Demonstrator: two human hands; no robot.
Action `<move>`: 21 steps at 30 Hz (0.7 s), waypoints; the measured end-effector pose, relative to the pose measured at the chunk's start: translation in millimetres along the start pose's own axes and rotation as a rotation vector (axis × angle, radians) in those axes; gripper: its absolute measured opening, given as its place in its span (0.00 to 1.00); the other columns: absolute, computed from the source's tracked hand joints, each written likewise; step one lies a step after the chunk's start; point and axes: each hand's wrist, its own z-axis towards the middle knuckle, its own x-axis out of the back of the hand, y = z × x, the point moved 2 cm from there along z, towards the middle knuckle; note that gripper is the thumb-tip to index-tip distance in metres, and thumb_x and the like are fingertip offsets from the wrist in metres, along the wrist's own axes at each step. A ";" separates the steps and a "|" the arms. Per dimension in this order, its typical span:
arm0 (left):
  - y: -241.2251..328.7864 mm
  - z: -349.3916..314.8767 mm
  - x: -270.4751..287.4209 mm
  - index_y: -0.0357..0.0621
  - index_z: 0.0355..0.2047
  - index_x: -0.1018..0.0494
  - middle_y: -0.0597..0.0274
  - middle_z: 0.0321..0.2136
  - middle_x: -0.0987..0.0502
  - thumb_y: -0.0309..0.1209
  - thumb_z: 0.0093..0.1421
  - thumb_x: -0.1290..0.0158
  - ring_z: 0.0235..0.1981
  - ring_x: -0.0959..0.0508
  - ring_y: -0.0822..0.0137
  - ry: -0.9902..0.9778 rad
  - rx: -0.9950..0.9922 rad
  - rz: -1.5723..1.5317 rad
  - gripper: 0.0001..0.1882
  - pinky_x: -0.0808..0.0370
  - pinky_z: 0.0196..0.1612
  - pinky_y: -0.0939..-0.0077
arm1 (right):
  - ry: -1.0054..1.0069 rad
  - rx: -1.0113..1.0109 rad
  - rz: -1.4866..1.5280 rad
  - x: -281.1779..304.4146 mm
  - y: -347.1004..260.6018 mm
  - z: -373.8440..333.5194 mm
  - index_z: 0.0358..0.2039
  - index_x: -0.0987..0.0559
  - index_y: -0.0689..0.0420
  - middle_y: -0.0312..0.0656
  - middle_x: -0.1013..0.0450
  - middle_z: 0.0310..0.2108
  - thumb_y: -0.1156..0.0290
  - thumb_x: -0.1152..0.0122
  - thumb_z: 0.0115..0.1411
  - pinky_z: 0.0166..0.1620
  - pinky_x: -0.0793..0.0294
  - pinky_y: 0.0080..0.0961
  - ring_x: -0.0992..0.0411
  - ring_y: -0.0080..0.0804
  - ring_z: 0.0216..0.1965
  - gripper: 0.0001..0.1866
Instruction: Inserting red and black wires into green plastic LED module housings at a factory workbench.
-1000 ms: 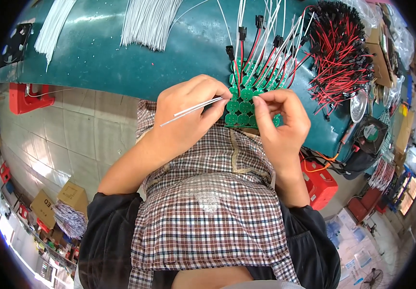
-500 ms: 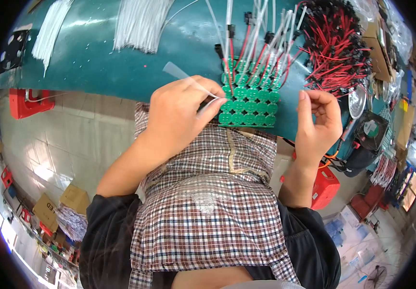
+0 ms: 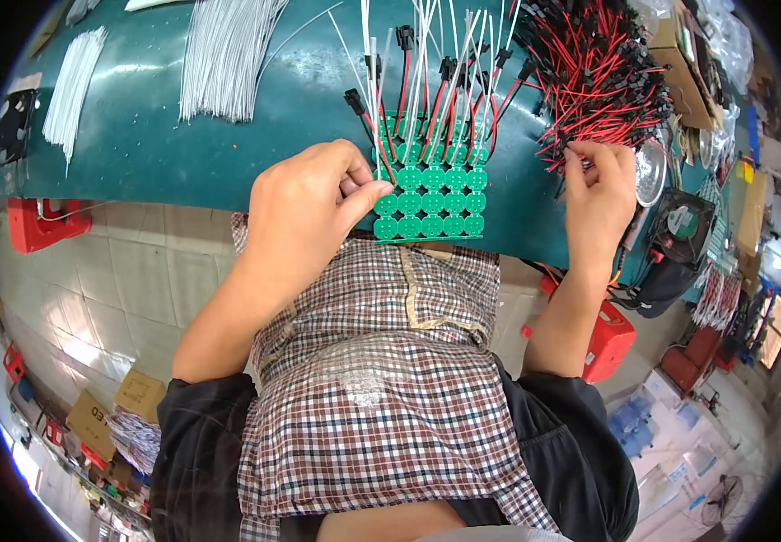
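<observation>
A green circuit panel (image 3: 434, 200), made of many small round boards joined in rows, lies on the teal table (image 3: 309, 108) at its near edge. From the far half of the panel rise thin white strands (image 3: 367, 27) and pairs of red and black wires with black connectors (image 3: 405, 37). The left hand (image 3: 304, 194) is at the left edge of the panel, with its back turned upward, the fingers bent inward and the thumb stretched toward the boards; whether something is pinched between its fingertips, I cannot tell. The right hand (image 3: 600, 194) is raised to the right of the panel and well apart from it, the forearm almost upright in the view, thumb and forefinger brought close together, the other fingers curled. Its fingertips are at the near edge of a heap of red and black leads (image 3: 598, 72), which lies right of the panel and farther; I cannot tell if it grips one. To the left of the panel, farther away, lie a large white bundle (image 3: 228, 63) and a smaller white bundle (image 3: 74, 90).
</observation>
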 end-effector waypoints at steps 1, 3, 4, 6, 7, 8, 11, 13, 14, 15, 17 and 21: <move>0.3 -0.6 0.8 0.38 0.26 0.24 0.64 0.21 0.24 0.28 0.52 0.32 0.19 0.29 0.76 -0.015 0.014 -0.008 0.11 0.31 0.23 0.79 | 0.026 -0.014 0.112 0.9 0.2 0.8 0.35 0.18 0.58 0.37 0.30 0.32 0.79 0.33 0.56 0.29 0.29 0.22 0.30 0.23 0.24 0.06; 0.8 0.8 2.0 0.38 0.26 0.24 0.65 0.21 0.24 0.29 0.52 0.32 0.18 0.29 0.76 -0.019 0.012 -0.011 0.11 0.31 0.23 0.79 | 0.164 -0.054 0.415 0.7 10.2 -1.2 0.37 0.20 0.62 0.37 0.23 0.34 0.79 0.37 0.62 0.32 0.27 0.17 0.27 0.20 0.29 0.04; 0.2 1.5 2.8 0.38 0.26 0.23 0.65 0.21 0.23 0.29 0.51 0.32 0.18 0.29 0.76 -0.024 0.006 -0.016 0.11 0.31 0.23 0.79 | 0.196 -0.108 0.618 2.0 5.9 -1.1 0.39 0.22 0.64 0.41 0.22 0.36 0.79 0.39 0.64 0.34 0.25 0.17 0.24 0.22 0.30 0.04; -2.0 2.4 4.2 0.39 0.25 0.24 0.62 0.21 0.23 0.30 0.51 0.32 0.20 0.26 0.70 -0.042 0.037 -0.021 0.11 0.29 0.24 0.75 | 0.187 -0.167 0.892 9.9 -0.9 -3.2 0.45 0.25 0.69 0.51 0.20 0.38 0.80 0.44 0.67 0.38 0.21 0.21 0.20 0.28 0.33 0.08; -2.1 3.2 4.6 0.39 0.24 0.25 0.59 0.22 0.22 0.31 0.52 0.33 0.21 0.22 0.64 -0.061 0.059 -0.031 0.12 0.27 0.25 0.70 | 0.184 -0.168 0.896 12.1 -4.4 -6.7 0.45 0.25 0.69 0.51 0.20 0.38 0.80 0.44 0.67 0.38 0.21 0.21 0.20 0.28 0.33 0.08; -1.4 3.5 5.2 0.39 0.24 0.25 0.59 0.22 0.22 0.31 0.52 0.33 0.21 0.22 0.64 -0.060 0.062 -0.028 0.12 0.27 0.25 0.70 | 0.106 -0.206 0.909 11.1 -10.1 -10.7 0.45 0.24 0.69 0.50 0.20 0.38 0.80 0.44 0.67 0.38 0.20 0.21 0.20 0.28 0.33 0.08; -0.7 4.2 6.4 0.39 0.25 0.24 0.59 0.22 0.21 0.31 0.51 0.33 0.21 0.21 0.64 -0.076 0.082 -0.036 0.11 0.26 0.26 0.71 | -0.026 -0.222 0.954 -2.2 -21.2 -22.8 0.45 0.21 0.67 0.45 0.20 0.38 0.79 0.42 0.67 0.40 0.20 0.21 0.21 0.27 0.33 0.08; -1.3 4.5 7.6 0.39 0.27 0.23 0.58 0.24 0.20 0.31 0.52 0.33 0.23 0.19 0.66 -0.102 0.063 -0.047 0.10 0.25 0.27 0.73 | -0.052 -0.236 0.932 -13.7 -19.0 -27.7 0.44 0.20 0.66 0.43 0.21 0.38 0.80 0.41 0.66 0.41 0.20 0.21 0.21 0.26 0.34 0.07; -1.9 4.0 8.4 0.39 0.27 0.23 0.58 0.24 0.20 0.31 0.52 0.33 0.23 0.19 0.66 -0.103 0.063 -0.048 0.10 0.25 0.27 0.73 | -0.067 -0.253 0.912 -18.2 -20.0 -29.1 0.43 0.20 0.66 0.41 0.22 0.38 0.81 0.41 0.65 0.40 0.20 0.20 0.21 0.25 0.35 0.06; -2.6 3.4 9.4 0.38 0.28 0.22 0.61 0.23 0.20 0.29 0.52 0.33 0.21 0.22 0.72 -0.104 0.068 -0.099 0.09 0.27 0.26 0.78 | -0.062 -0.236 0.851 -24.3 -18.0 -30.8 0.42 0.20 0.67 0.39 0.23 0.38 0.82 0.40 0.65 0.39 0.20 0.20 0.21 0.25 0.35 0.06; -3.5 2.8 11.1 0.37 0.30 0.21 0.63 0.23 0.20 0.27 0.53 0.33 0.20 0.24 0.78 -0.103 0.076 -0.153 0.09 0.29 0.25 0.82 | -0.082 -0.207 0.788 -27.6 -18.5 -33.6 0.41 0.20 0.68 0.38 0.24 0.38 0.82 0.39 0.64 0.39 0.20 0.19 0.21 0.25 0.34 0.06; -4.7 3.6 11.6 0.34 0.31 0.22 0.62 0.22 0.19 0.24 0.55 0.35 0.22 0.22 0.79 -0.056 0.083 -0.261 0.07 0.28 0.26 0.83 | -0.107 -0.246 0.718 -26.1 -15.0 -40.5 0.41 0.20 0.68 0.40 0.23 0.37 0.82 0.38 0.63 0.39 0.20 0.18 0.21 0.26 0.34 0.06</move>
